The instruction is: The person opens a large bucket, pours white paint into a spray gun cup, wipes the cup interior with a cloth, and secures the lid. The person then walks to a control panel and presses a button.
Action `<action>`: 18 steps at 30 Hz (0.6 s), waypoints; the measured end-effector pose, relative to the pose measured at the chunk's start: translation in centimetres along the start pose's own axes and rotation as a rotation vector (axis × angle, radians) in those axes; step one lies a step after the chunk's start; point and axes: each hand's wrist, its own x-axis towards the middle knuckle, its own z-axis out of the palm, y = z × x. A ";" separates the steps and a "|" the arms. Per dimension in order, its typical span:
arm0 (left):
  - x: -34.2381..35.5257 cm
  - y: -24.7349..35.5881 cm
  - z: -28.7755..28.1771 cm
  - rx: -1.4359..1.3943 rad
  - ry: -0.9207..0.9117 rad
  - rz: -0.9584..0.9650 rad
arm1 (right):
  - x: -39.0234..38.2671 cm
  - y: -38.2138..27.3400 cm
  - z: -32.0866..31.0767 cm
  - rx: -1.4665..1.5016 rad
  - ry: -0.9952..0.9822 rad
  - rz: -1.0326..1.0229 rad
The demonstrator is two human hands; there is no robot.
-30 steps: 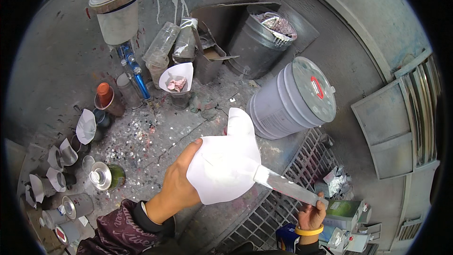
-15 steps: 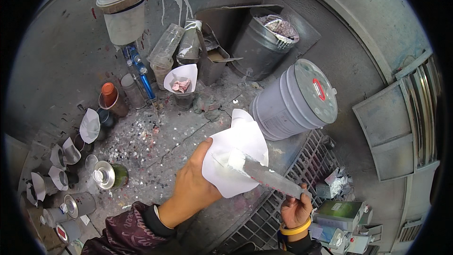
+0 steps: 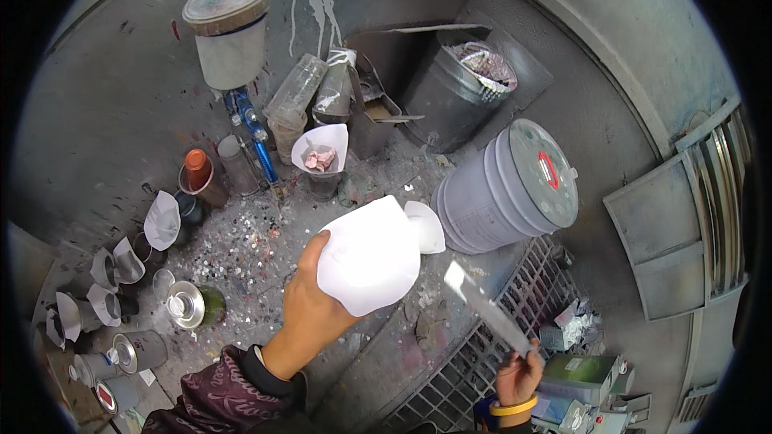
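Observation:
My left hand (image 3: pixel 316 293) is wrapped round a white flared paper cup (image 3: pixel 370 255), tilted so its broad pale face shows. What lies inside is too bright to make out. Out to the right, my right hand (image 3: pixel 517 378), with a yellow wristband, pinches the lower end of a flat grey stirring stick (image 3: pixel 492 312). White paint coats the stick's far tip, which is apart from the cup. Just beyond the held cup, partly hidden by it, another white paper piece (image 3: pixel 426 227) sits near a grey bucket (image 3: pixel 507 189).
Behind stand a blue spray gun (image 3: pixel 249 124) with its pot, a paper-lined cup (image 3: pixel 322 183), clear cups (image 3: pixel 297 92) and a dark drum (image 3: pixel 458 92). Several cups and cans (image 3: pixel 186 305) line the left. A metal grating (image 3: pixel 450 370) and green-topped tin (image 3: pixel 581 378) are at right.
The stick has come out of the paper cup and moved right and down with my right hand. My left hand has shifted the cup slightly left, uncovering more of the white piece behind.

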 end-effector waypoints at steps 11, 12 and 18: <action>-3.3 -3.2 -2.6 0.001 -0.048 -0.134 | 16.6 3.9 28.1 -0.821 -0.511 -0.466; -3.6 -3.3 -2.8 0.034 -0.083 -0.194 | 18.3 5.0 30.2 -0.874 -0.482 -0.418; -4.1 -3.8 -3.8 0.053 -0.098 -0.171 | 26.4 12.9 35.1 -0.944 -0.520 -0.273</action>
